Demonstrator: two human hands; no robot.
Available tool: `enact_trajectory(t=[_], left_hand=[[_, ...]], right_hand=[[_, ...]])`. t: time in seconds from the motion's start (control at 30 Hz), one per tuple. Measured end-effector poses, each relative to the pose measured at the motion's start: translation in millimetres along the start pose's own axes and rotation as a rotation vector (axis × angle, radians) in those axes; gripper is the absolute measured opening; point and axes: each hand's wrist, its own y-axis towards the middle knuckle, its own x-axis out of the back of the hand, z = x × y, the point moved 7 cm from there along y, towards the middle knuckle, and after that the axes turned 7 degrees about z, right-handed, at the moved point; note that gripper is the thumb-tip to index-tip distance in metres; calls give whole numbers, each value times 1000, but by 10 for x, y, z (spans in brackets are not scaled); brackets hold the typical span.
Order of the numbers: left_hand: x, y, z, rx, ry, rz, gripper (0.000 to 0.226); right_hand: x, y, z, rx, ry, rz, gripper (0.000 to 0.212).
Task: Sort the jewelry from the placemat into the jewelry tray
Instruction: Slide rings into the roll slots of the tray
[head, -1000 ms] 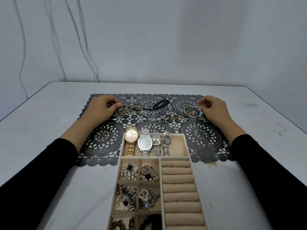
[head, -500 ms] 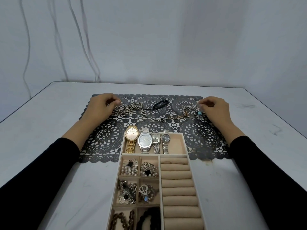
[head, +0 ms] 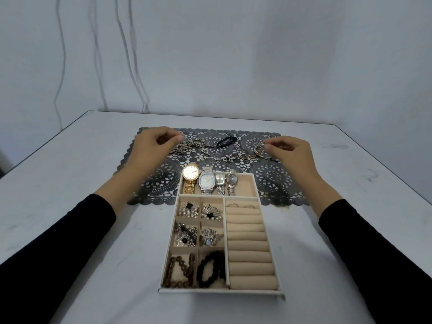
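A dark lace placemat (head: 159,183) lies across the far side of the table. On it are a heap of silver chain (head: 190,146), a black band (head: 226,141), a thin linked bracelet (head: 230,158) and a round bangle (head: 259,148). My left hand (head: 152,148) hovers at the left end of the chain heap, thumb and forefinger pinched together on the chain. My right hand (head: 292,155) pinches the bangle's right edge. The cream jewelry tray (head: 268,293) sits in front, with several watches (head: 207,181) in its top compartment.
The tray's small left compartments hold earrings, pendants and bead bracelets (head: 180,271); its right side has padded ring rolls (head: 249,242) with two rings at the top. The white table (head: 70,206) ends at a wall behind, where cables (head: 131,66) hang.
Both hands have lifted off the placemat and drawn their fingertips together at the chain heap and the bangle. The view has tilted so the whole tray shows.
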Motion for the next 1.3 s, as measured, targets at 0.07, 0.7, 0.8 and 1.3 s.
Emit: enact_trajectory(t=[0.07,0.7,0.8,1.3], left_hand=[[-29,-98,-79,-13,-37,13,12],[-328,-961,-647,-145,-126,177,11],[-340,-974,-676,-162,-106,170,10],[-415,-1017,-698,-162,-68,171,12]], right_hand=[[-51,-121,99,27,32,48,13],[-163,-1050,372,80,96,263,12],[-208,-1119,350,123,27,300,12],[-312,-1203,465,368,-341,481,12]])
